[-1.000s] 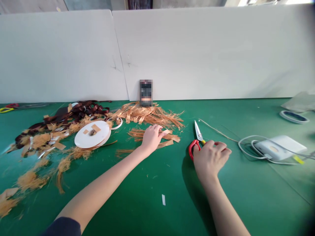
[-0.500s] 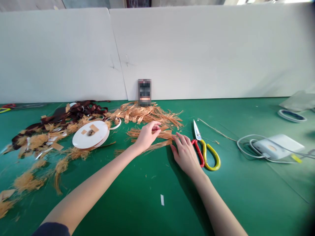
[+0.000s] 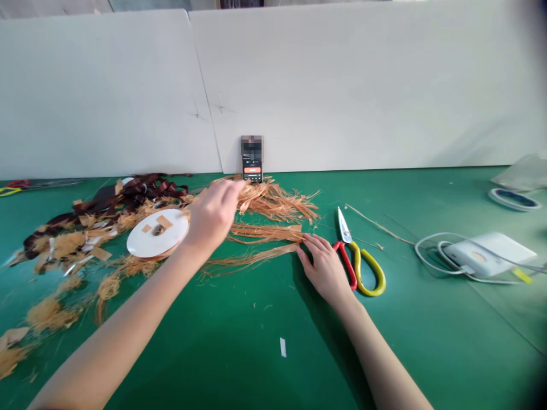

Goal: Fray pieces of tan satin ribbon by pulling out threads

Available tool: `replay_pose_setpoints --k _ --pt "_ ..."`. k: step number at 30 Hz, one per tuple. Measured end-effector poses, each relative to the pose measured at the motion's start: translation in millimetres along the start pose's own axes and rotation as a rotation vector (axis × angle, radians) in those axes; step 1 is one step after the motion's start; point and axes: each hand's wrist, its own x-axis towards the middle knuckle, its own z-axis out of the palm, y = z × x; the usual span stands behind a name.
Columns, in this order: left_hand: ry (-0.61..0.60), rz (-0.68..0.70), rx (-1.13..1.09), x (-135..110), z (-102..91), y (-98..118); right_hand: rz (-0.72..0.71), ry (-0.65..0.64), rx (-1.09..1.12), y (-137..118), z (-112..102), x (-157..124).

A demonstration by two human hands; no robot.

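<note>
My left hand is over the left part of the heap of tan raffia strips. Its fingers are drawn together, and what they hold, if anything, is hidden behind the hand. My right hand lies flat on the table, fingers stretched out. Its fingertips touch the right ends of a few laid-out raffia strips, whose frayed ends point left. A separate strip lies just below them. Scissors with one red and one yellow handle lie right beside my right hand, blades pointing away.
A white spool stands left among shredded raffia and dark brown ribbon. A phone leans on the white board. Right are a white device with cable and a tape roll. A white scrap lies in front.
My left hand has moved left and away from me, from above the laid-out strips to the raffia heap. My right hand has stayed at the strip ends.
</note>
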Motion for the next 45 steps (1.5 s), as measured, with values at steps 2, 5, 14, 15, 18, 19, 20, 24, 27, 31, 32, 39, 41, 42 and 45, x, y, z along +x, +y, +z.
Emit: replay_pose_setpoints --k 2,5,14,15,18,19,20,24,27,31,32,39,41,42,45 --pt "-0.104 0.127 -0.022 -13 12.8 21 -0.007 0.013 0.017 2 0 1" --pt "-0.318 0.222 -0.041 -40 44.0 52 0.0 0.027 0.064 4 0 1" --pt "-0.393 0.02 -0.185 -86 50.0 81 0.132 0.138 0.105 1 -2 1" --pt "-0.41 -0.027 -0.157 -91 45.6 80 0.144 0.162 0.094 0 -3 1" --pt "-0.522 -0.059 -0.12 -105 40.3 75 0.08 0.165 0.056 -3 -5 1" --pt "-0.568 -0.034 -0.126 -108 41.0 71 0.025 0.138 0.045 -3 -4 2" --pt "-0.614 0.0 -0.14 -109 42.5 66 -0.029 0.108 0.035 -3 -3 2" --pt "-0.768 0.159 -0.215 -94 51.6 46 -0.116 0.033 -0.004 -1 2 1" --pt "-0.8 0.234 -0.246 -78 59.5 35 -0.095 0.034 -0.013 0 2 2" --pt "-0.7 0.284 -0.258 -67 72.0 27 -0.006 0.12 -0.052 -3 -1 2" --pt "-0.648 0.259 -0.248 -66 75.2 25 -0.012 0.111 -0.066 -3 -1 2" --pt "-0.462 -0.009 -0.283 -61 90.0 8 -0.12 -0.093 -0.087 0 2 2" --pt "-0.438 -0.05 -0.292 -59 90.0 6 -0.102 -0.071 -0.071 1 1 3" --pt "-0.435 -0.064 -0.289 -58 89.3 6 -0.094 -0.058 -0.071 0 0 3" --pt "-0.446 -0.079 -0.263 -56 85.2 8 -0.073 -0.029 -0.092 -2 -2 5"
